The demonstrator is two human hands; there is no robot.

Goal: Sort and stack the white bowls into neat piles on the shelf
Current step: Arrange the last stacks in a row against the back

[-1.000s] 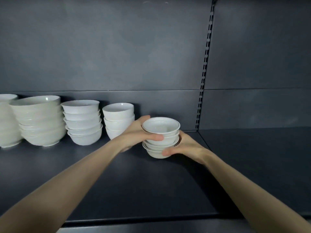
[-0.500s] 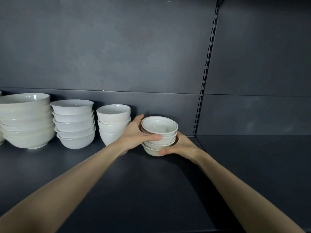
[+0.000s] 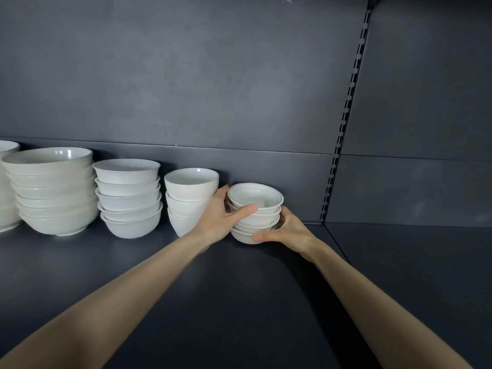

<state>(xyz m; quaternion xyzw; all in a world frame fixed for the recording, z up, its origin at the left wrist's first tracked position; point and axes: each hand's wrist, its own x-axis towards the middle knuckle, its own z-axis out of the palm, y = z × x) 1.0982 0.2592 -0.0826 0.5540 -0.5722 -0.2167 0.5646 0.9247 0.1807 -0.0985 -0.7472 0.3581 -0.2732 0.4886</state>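
Note:
A small stack of white bowls with thin dark rim lines (image 3: pixel 255 201) stands on the dark shelf (image 3: pixel 239 302) close to the back wall. My left hand (image 3: pixel 222 218) grips its left side, thumb across the front of the upper bowls. My right hand (image 3: pixel 286 230) cups the right side, thumb on the bottom bowl. Just left of the stack stands a pile of three taller white bowls (image 3: pixel 190 198), partly hidden by my left hand.
Further left are a pile of medium white bowls (image 3: pixel 129 198), a pile of large bowls (image 3: pixel 53 190) and another pile cut off at the frame edge (image 3: pixel 6 190). A slotted upright (image 3: pixel 343 123) runs up the back wall. The shelf continues to the right.
Both hands have carried the small stack back towards the wall, next to the pile of three bowls. The grip on it is unchanged.

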